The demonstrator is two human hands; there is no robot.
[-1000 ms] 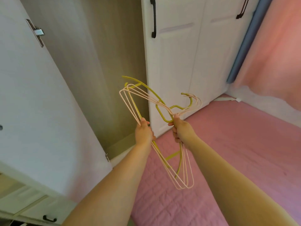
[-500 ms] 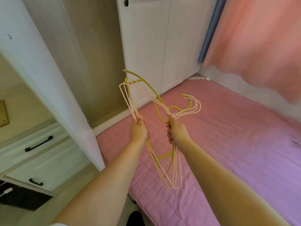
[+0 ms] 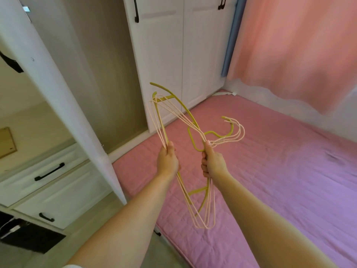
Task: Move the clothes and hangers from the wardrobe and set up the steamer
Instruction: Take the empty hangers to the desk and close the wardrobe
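Both the left hand (image 3: pixel 167 161) and the right hand (image 3: pixel 213 163) hold the hangers (image 3: pixel 193 132) tight, clear of the wardrobe (image 3: pixel 160 55); next, I think, lay them on the pink bed (image 3: pixel 280 171).

We see thin wire hangers (image 3: pixel 174 120) with a matt coating, pale pink and olive yellow. The bed cover (image 3: pixel 280 171) is soft quilted pink cloth, and the curtain (image 3: pixel 299 45) is thin pink fabric. The wardrobe doors (image 3: pixel 173 55) look like smooth white-painted wood with glossy black handles (image 3: pixel 136 10).

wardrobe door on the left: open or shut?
Open. The wardrobe door swings out toward the camera, and the bare wood-tone interior shows behind it. The two doors to its right are shut.
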